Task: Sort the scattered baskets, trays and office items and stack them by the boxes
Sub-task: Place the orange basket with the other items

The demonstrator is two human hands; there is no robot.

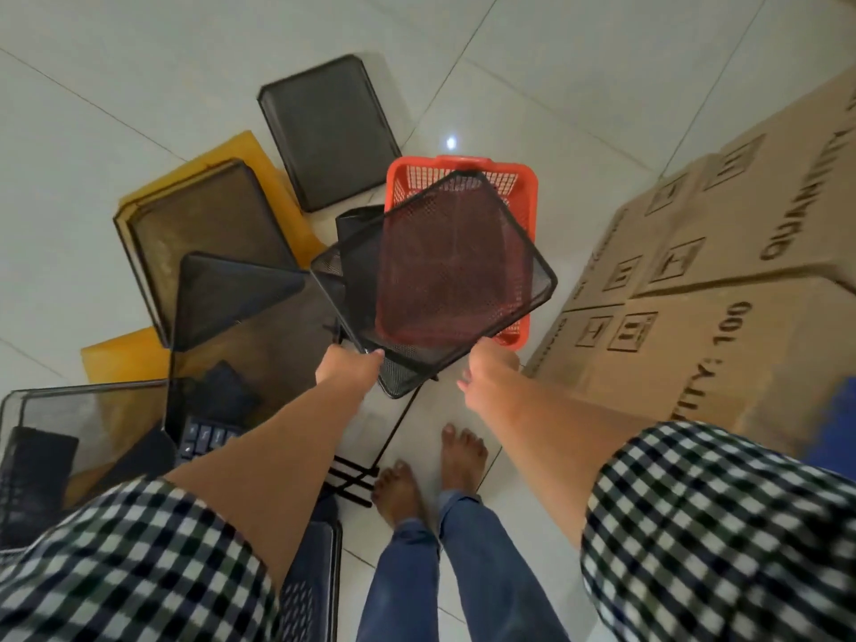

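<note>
I hold a black mesh tray (444,271) in the air over a red plastic basket (463,173) that stands on the floor. My left hand (349,363) grips the tray's near left edge. My right hand (491,363) holds its near right corner from below; its fingers are mostly hidden under the tray. Stacked cardboard boxes (722,289) stand to the right of the basket. More black mesh trays lie scattered on the left: one far out (329,132), one on a yellow envelope (204,229), one tilted (241,317).
A second yellow envelope (122,356) and a keyboard (204,440) lie under the left trays. Another mesh tray (60,433) sits at the far left edge. A black wire frame (366,456) rests on the white tiles beside my bare feet (431,470).
</note>
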